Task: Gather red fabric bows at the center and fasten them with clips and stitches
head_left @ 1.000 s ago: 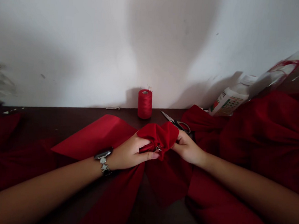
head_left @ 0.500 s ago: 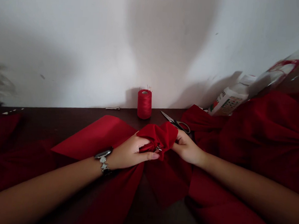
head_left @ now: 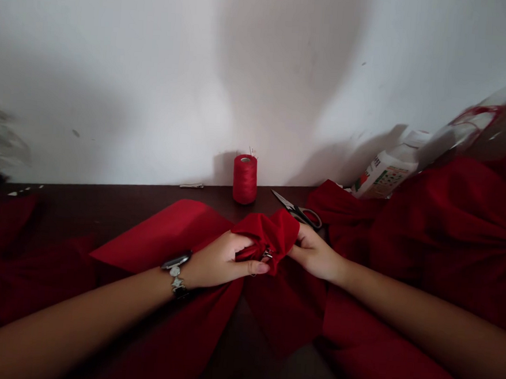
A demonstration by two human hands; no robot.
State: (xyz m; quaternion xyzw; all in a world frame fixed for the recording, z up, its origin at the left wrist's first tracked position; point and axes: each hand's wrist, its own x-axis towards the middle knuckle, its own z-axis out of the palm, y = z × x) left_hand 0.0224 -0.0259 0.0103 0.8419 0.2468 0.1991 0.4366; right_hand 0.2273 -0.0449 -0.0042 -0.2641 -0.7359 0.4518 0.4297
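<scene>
**A:** Where's the cloth, and how are the hands?

**B:** The left hand point(head_left: 222, 260) and right hand point(head_left: 315, 254) are both closed, pinching a gathered bunch of red fabric point(head_left: 271, 234) from either side. A small metal piece point(head_left: 267, 253) shows at its middle.

**A:** How much free room is there?

**B:** Behind the bunch, a strip of dark bench point(head_left: 105, 201) runs along the white wall point(head_left: 115, 58). To the right, a large heap of red cloth point(head_left: 449, 238) rises up to the wall and closes off that side.

**A:** Count what's around.

**B:** There's one spool of red thread point(head_left: 244, 179), one pair of scissors point(head_left: 297, 211), one white bottle point(head_left: 386, 174), tilted against the wall, and one clear plastic bag point(head_left: 478, 118) above the heap.

**A:** Anything close in?

**B:** The scissors lie just beyond the bunch, near the right hand. A flat red fabric panel point(head_left: 158, 238) spreads beyond the left hand.
</scene>
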